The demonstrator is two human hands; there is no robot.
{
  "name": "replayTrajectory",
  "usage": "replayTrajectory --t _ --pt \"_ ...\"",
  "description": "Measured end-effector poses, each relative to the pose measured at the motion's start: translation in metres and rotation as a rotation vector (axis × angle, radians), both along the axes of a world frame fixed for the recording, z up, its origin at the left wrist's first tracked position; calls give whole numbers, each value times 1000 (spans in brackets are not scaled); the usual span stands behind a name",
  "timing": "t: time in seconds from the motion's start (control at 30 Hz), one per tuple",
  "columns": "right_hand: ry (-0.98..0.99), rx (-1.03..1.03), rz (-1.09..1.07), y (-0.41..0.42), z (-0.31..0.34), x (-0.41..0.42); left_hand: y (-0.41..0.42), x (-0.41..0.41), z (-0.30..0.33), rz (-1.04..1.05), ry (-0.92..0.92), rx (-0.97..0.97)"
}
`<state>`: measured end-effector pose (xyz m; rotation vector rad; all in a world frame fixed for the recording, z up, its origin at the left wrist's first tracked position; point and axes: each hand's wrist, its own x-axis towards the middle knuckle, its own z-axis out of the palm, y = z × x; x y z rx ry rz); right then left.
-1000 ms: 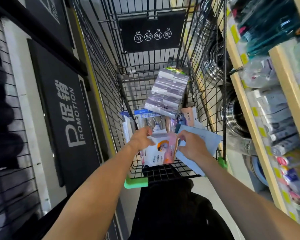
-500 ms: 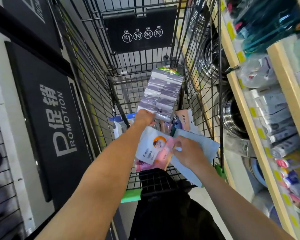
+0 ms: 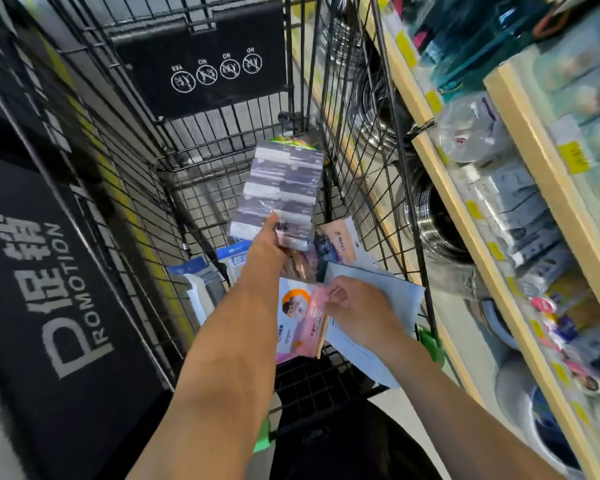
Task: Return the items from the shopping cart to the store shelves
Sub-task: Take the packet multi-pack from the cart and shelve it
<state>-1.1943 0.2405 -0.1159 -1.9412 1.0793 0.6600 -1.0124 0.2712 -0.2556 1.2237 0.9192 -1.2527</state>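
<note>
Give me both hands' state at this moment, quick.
Left hand: grips the bottom of the plastic-wrapped tissue pack.
Right hand: holds the pink and white packet.

Our left hand (image 3: 269,237) reaches far forward on an outstretched arm, fingers gripping; our right hand (image 3: 357,313) sits nearer and lower, knuckles up, fingers curled pinching.

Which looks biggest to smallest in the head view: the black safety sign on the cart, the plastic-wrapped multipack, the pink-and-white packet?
1. Black safety sign, largest though farthest.
2. Plastic-wrapped multipack, gripped at its near end by the left hand.
3. Pink-and-white packet, partly hidden by the right hand and the left forearm, so its rank against the multipack is unsure.
</note>
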Motion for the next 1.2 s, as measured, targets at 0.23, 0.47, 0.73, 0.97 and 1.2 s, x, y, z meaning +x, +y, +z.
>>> replayTrajectory --t 0.23,0.47,0.73,0.97,1.2 --pt "-215 158 -408 -7 20 2 22 -1 46 87 -220 -23" --pt "-414 -28 -414 -21 63 19 104 -5 121 -150 -467 32" --pt "-634 -256 -575 -52 147 -7 100 15 236 -586 -668 -301" --pt "-737 -197 -917 -82 194 -84 18 11 334 -908 -755 -528" --pt "-763 -392 -1242 -102 229 -198 -100 -77 378 -1454 -1240 -638"
